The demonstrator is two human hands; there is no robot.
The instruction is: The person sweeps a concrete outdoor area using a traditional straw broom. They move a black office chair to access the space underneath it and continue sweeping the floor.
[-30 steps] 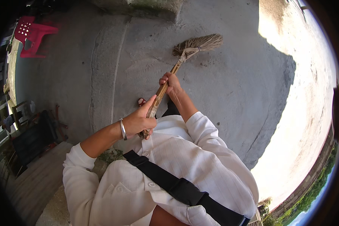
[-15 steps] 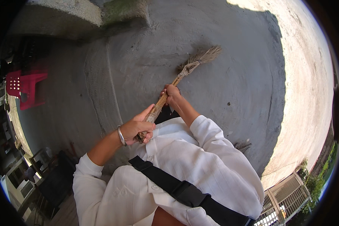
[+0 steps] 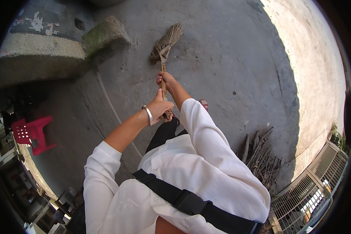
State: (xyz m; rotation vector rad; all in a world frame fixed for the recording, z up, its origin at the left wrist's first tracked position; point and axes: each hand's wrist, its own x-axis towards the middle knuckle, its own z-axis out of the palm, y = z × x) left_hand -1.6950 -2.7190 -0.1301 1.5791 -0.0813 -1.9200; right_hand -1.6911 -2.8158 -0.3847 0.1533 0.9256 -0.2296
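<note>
Gripping one broom [image 3: 163,67] between them, both hands are closed around its handle, and from my distant seat I see it run out from them toward the far side. The left hand [image 3: 160,108] has the near end, its thumb lying along the handle, with a silver bracelet [image 3: 149,116] on the wrist. The right hand [image 3: 166,79] is clamped farther up, just beyond that thumb, so I find the two hands close together but not clasped on each other. Past the right hand, a short bare length of handle leads to the bristles [image 3: 169,39], which fan out to the far right over the grey floor [image 3: 226,66]; I cannot tell how firmly they press on it. Far left of the broom I have a raised concrete ledge [image 3: 46,46] with a mossy end [image 3: 105,36], well apart from the left hand. A red chair [image 3: 36,134] stands well to the left. On the near right, a heap of dry branches [image 3: 259,152] lies by a metal gate [image 3: 300,201], and sunlit ground [image 3: 319,78] stretches along the right edge.
</note>
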